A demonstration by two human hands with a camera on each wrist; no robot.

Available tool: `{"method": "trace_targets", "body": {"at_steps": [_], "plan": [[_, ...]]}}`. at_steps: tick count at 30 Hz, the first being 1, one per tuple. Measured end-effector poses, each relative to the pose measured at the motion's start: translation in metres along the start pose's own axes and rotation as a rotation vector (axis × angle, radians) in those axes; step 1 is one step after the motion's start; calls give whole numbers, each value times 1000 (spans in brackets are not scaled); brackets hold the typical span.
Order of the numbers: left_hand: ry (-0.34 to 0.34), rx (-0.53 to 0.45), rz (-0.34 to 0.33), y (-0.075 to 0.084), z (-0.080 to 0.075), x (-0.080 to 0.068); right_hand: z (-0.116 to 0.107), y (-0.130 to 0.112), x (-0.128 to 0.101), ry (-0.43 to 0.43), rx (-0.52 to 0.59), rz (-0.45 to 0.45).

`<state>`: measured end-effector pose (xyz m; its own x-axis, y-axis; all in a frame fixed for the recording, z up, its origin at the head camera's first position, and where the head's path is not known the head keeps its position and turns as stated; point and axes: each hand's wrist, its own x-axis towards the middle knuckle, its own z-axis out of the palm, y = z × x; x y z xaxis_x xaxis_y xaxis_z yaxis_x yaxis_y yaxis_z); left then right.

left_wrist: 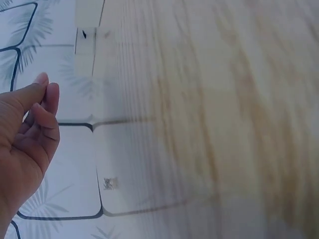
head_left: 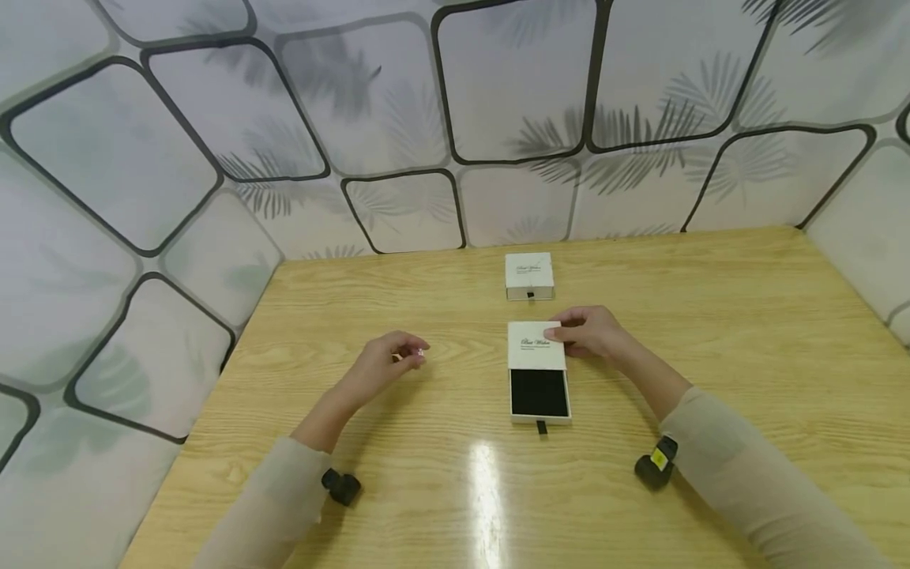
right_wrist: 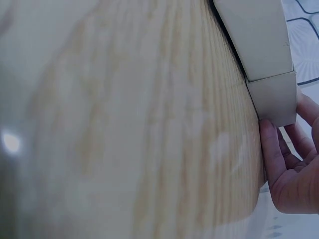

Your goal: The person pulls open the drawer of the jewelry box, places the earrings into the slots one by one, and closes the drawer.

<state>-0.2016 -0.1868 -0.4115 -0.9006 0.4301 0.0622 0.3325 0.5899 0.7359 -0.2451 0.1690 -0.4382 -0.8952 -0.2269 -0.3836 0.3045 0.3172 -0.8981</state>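
A white drawer box (head_left: 526, 330) with "Best Wishes" print lies on the table, its drawer slid out toward me. The drawer has a black lining (head_left: 539, 393) and a small black pull tab (head_left: 543, 427). My right hand (head_left: 599, 333) grips the far right part of the box's sleeve, thumb on top. In the right wrist view the fingers wrap the sleeve's end (right_wrist: 273, 99). Left of the box, my left hand (head_left: 377, 365) is raised above the table and pinches a tiny shiny pinkish thing (head_left: 420, 353). Its kind is too small to tell, and the left wrist view hides it behind the fingertips.
A second white box (head_left: 529, 273) of the same print stands shut behind the first, its black tab facing me. The wooden table (head_left: 426, 490) ends at a patterned wall covering (head_left: 519, 87) at the back and left. Each wrist bears a small black camera.
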Motion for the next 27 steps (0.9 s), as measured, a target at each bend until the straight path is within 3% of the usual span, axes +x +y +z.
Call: {"method": "trace_targets", "body": {"at_steps": [8,13,19,27], "plan": [[-38,-187,-103,18,7,1,0,1,0,1,0,1],[-60,-255,-133,16,12,4,-1,0,0,-1,-5,-10],[-61,-251,-142,14,16,4,0,-1,0,-4,0,-4],[-75,-217,-75,18,21,7,0,-1,0,0,2,-4]]}}
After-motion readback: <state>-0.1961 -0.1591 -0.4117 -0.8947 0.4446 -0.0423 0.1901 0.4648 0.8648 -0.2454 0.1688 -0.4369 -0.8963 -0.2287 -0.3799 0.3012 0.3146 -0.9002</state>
